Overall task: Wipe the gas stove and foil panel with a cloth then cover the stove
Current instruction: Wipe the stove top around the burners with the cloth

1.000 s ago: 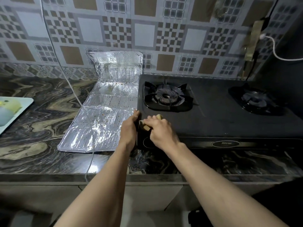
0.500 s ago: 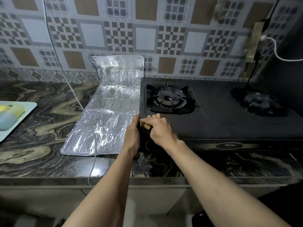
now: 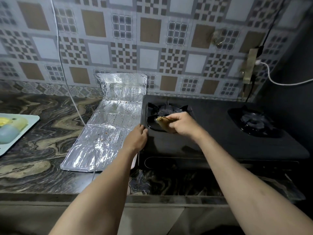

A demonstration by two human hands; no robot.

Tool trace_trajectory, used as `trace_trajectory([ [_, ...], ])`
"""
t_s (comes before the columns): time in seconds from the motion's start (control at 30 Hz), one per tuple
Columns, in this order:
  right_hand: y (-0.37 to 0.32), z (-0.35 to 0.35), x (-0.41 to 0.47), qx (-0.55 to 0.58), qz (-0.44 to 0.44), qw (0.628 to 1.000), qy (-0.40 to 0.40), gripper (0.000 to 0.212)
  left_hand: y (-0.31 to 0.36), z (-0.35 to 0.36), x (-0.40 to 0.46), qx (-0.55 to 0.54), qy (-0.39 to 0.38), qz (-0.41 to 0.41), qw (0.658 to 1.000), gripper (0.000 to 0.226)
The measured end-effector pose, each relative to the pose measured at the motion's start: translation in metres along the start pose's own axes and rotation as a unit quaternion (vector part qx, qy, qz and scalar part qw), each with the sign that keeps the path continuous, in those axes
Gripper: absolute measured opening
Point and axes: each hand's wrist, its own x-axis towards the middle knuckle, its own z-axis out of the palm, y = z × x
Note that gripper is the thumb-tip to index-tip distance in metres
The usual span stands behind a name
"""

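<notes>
A black two-burner gas stove (image 3: 220,139) stands on the marbled counter. My right hand (image 3: 182,123) grips a bunched brownish cloth (image 3: 163,122) over the front of the left burner (image 3: 166,110), partly hiding it. My left hand (image 3: 136,139) holds the stove's left edge, fingers curled onto the top. A silver foil panel (image 3: 108,133) lies flat left of the stove, its far section folded up against the tiled wall; brown crumbs dot it.
The right burner (image 3: 254,122) sits at the stove's far right. A white cable (image 3: 74,100) hangs down the wall and runs across the foil. A pale tray (image 3: 28,126) with rounded items lies at the left edge. A second cable (image 3: 274,80) hangs at upper right.
My right hand has moved the cloth from the stove's front-left corner back to the left burner. My left hand has slid a little farther along the stove's left edge.
</notes>
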Motion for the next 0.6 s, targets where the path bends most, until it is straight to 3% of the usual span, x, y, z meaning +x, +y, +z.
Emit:
trace_trajectory([
  [0.13,-0.008,-0.028,0.05,-0.025,-0.023,0.999,0.029,0.037,-0.005,-0.006,0.042,0.093,-0.021,0.017,0.995,0.031],
  [0.3,-0.009,-0.05,0.156,-0.099,-0.064,0.993,0.027,0.041,0.0,-0.008,0.1,0.161,-0.006,0.032,0.986,0.041],
  [0.47,-0.004,-0.043,0.269,-0.143,-0.113,0.981,-0.058,0.046,-0.002,-0.004,0.171,0.173,0.019,0.022,0.985,0.052],
  [0.6,0.004,-0.017,0.33,-0.237,-0.166,0.938,-0.189,0.033,-0.006,0.003,0.204,0.142,0.026,0.01,0.989,0.059],
])
